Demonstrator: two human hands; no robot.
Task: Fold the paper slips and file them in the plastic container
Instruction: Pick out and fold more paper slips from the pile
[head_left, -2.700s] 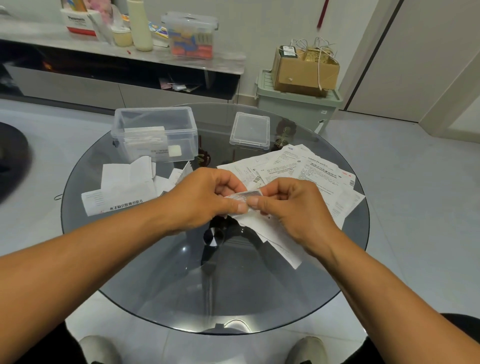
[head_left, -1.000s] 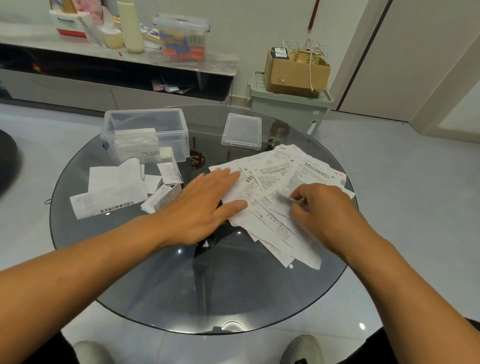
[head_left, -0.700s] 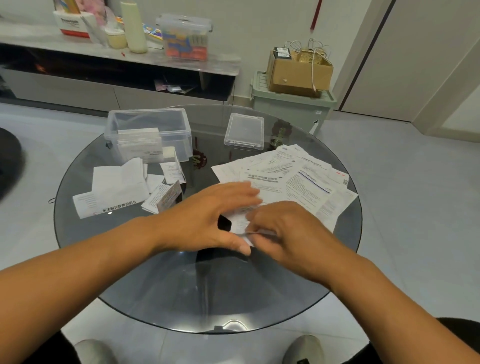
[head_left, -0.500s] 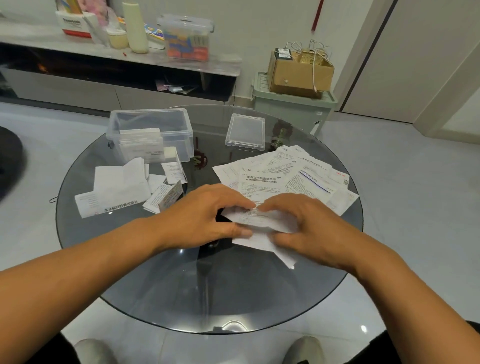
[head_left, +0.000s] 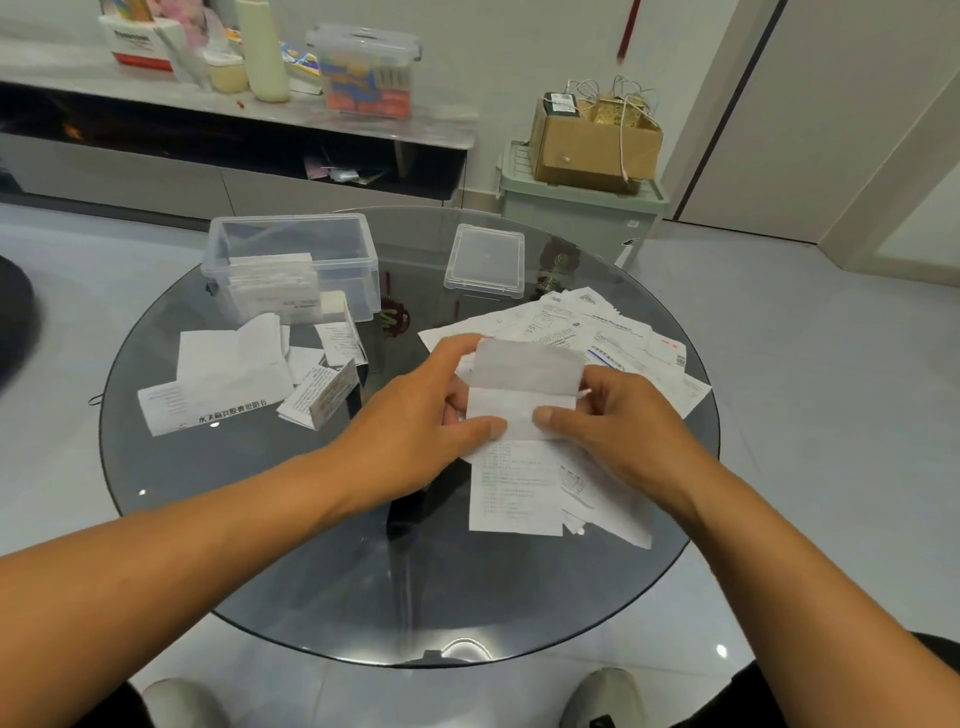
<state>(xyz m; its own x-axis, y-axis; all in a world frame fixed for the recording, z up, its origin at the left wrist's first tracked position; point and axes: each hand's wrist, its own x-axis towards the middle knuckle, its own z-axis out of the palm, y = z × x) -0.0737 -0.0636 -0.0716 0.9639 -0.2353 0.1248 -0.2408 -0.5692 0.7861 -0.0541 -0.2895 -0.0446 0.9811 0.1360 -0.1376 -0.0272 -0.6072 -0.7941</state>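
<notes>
Both hands pinching one slip (head_left: 522, 410) above the bench (head_left: 291, 525): left hand (head_left: 415, 431) and right hand (head_left: 618, 421) gripping its edges, top flap bending over. Container (head_left: 291, 265) sitting open, back left, apart.

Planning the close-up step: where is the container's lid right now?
The lid lies flat at the far side of the glass table, right of the plastic container, just beyond the loose paper slips.

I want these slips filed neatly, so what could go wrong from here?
The paper slip is folded in mid-air between the left hand and right hand, so the crease may come out crooked. Its hanging tail could drag the loose paper pile. The plastic container already holds slips; a bulky fold may not fit.
</notes>
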